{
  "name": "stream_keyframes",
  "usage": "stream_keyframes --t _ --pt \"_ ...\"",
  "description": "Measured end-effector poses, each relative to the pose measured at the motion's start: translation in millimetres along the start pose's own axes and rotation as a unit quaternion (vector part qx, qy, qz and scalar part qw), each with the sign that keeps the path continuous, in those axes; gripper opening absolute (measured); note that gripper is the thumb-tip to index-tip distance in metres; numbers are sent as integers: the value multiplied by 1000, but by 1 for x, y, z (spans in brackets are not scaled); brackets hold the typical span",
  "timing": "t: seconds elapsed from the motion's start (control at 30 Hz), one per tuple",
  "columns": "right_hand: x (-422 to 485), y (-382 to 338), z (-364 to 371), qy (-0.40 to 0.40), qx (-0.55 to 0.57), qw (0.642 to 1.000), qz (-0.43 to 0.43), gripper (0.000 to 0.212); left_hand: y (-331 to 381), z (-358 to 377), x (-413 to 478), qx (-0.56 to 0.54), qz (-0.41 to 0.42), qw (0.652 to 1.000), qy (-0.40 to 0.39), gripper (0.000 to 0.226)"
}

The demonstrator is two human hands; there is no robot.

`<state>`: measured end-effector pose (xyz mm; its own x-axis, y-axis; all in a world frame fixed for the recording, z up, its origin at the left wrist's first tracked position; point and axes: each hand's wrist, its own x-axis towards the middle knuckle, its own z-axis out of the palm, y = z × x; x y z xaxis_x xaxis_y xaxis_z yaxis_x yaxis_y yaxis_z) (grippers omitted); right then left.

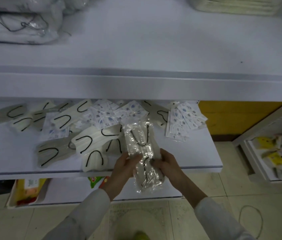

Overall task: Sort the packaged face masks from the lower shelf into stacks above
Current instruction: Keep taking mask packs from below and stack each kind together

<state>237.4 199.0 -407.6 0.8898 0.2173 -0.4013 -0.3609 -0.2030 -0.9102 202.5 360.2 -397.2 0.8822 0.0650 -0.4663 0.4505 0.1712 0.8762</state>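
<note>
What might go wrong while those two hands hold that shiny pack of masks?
The slick plastic pack is held near its middle by the left hand and right hand, so it may slip. A white mask pack lies at the front edge of the lower shelf and might get knocked off.

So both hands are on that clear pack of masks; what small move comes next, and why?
Probably lift the pack toward the upper shelf: the left hand and right hand both grip it, and a stack with similar dark loops lies up there at left.
</note>
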Motion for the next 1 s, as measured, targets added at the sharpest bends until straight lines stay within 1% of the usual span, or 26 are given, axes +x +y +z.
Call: stream_keyframes --t 0.07,0.13,0.2,0.3,0.33,0.37,0.4,0.43,0.47,0.53,0.63,0.7,0.8,0.83,0.9,0.97,1.0 --pt "-3 -1 5 -8 -5 1000 0 19 0 3 -4 -19 24 1000 2 18" --pt "-5 -2 8 -3 1 1000 -1 21 -1 2 -4 -3 39 998 43 20" --pt "-8 -7 10 5 -23 1000 -15 18 4 0 -8 4 52 997 54 21" --pt "-18 -22 6 3 -85 994 -71 19 21 -7 -17 3 68 997 36 20" --pt "-22 -29 2 1 -113 989 -96 15 31 -11 -22 -3 77 997 31 24" --pt "-27 -37 -3 -4 -148 982 -121 5 41 -16 -25 -13 89 995 31 31" --pt "-32 -45 -10 -11 -188 971 -146 10 52 -22 -28 -19 99 994 38 38" --pt "-37 -53 -18 -13 -231 958 -172 20 63 -29 -30 -21 109 993 43 43" --pt "-42 -62 -24 -15 -266 944 -194 22 75 -36 -33 -21 117 992 41 47" --pt "-54 -84 -34 -32 -325 919 -220 8 101 -47 -43 13 126 992 -5 50" --pt "-79 -121 -39 -63 -419 867 -264 11 134 -53 -69 124 138 975 -121 37" --pt "-101 -149 -39 -75 -457 836 -295 12 154 -50 -93 162 166 961 -153 27" --pt "-142 -196 -47 -56 -471 814 -335 17 189 -46 -131 174 237 943 -155 22" --pt "-157 -214 -53 -43 -469 813 -342 20 204 -44 -144 171 267 937 -149 21" --pt "-181 -248 -68 5 -411 838 -358 28 237 -39 -166 172 340 917 -114 20" --pt "-190 -276 -81 73 -284 875 -386 31 269 -28 -180 175 412 892 -66 20" --pt "-188 -287 -85 94 -204 891 -394 25 284 -21 -184 172 445 878 -42 22"
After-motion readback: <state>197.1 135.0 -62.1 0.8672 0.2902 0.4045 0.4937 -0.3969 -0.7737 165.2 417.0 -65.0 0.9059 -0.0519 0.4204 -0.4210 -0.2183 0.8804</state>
